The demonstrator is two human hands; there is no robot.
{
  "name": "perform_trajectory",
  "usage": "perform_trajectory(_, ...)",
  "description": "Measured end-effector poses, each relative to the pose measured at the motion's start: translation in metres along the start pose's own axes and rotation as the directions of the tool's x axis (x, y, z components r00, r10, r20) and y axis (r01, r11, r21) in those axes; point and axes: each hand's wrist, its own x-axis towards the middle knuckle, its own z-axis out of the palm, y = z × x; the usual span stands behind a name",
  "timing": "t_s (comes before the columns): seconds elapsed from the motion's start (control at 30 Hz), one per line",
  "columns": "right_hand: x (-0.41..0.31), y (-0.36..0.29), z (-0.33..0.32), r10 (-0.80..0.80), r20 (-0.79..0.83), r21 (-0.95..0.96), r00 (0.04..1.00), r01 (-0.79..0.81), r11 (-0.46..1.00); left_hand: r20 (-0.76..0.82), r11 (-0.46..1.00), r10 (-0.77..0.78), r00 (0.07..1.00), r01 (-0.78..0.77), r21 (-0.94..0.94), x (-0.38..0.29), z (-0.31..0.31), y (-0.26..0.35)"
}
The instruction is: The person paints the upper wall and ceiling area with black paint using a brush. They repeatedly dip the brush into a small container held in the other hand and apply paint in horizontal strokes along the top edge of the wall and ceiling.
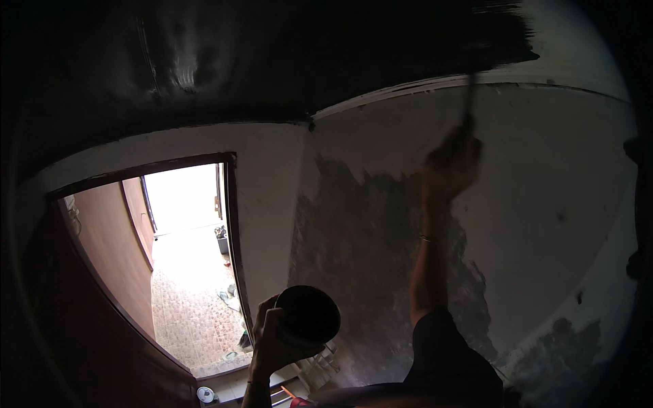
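Raised overhead, my right hand grips a paintbrush, blurred by motion, whose bristle end meets the edge of black paint on the ceiling. Pale unpainted ceiling shows to the right of that ragged edge. Lower down, my left hand holds a round, dark open container. Its inside is too dark to make out. Glossy wet-looking streaks mark the black ceiling at the upper left.
A bright doorway opens at the left onto a tiled floor with footwear and a dark bin. The wall ahead has a large grey patch. Below are a white round object and a partly hidden orange-red item.
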Motion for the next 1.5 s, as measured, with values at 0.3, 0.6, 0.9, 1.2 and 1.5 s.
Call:
perform_trajectory(0.3,0.004,-0.042,0.051,0.171,0.053,0.271,0.984,-0.179,0.946,0.008,1.000,-0.004,1.000,0.004,-0.006,0.000,-0.002,0.000)
perform_trajectory(0.6,0.013,-0.020,0.012,0.434,0.006,0.107,0.901,-0.432,0.895,0.010,1.000,-0.010,1.000,0.010,0.007,0.001,-0.007,-0.002)
perform_trajectory(0.9,-0.030,-0.051,0.014,0.164,0.255,0.204,0.953,-0.219,0.954,0.025,1.000,-0.010,1.000,0.010,0.001,0.000,-0.008,-0.002)
perform_trajectory(1.2,0.021,-0.047,0.043,0.075,-0.090,0.140,0.993,-0.062,0.988,0.037,1.000,-0.018,0.999,0.018,0.006,0.000,-0.008,0.002)
perform_trajectory(1.5,0.019,-0.033,-0.016,0.093,-0.054,0.012,0.994,-0.093,0.996,0.037,0.999,-0.031,0.999,0.031,0.017,-0.004,-0.012,0.002)
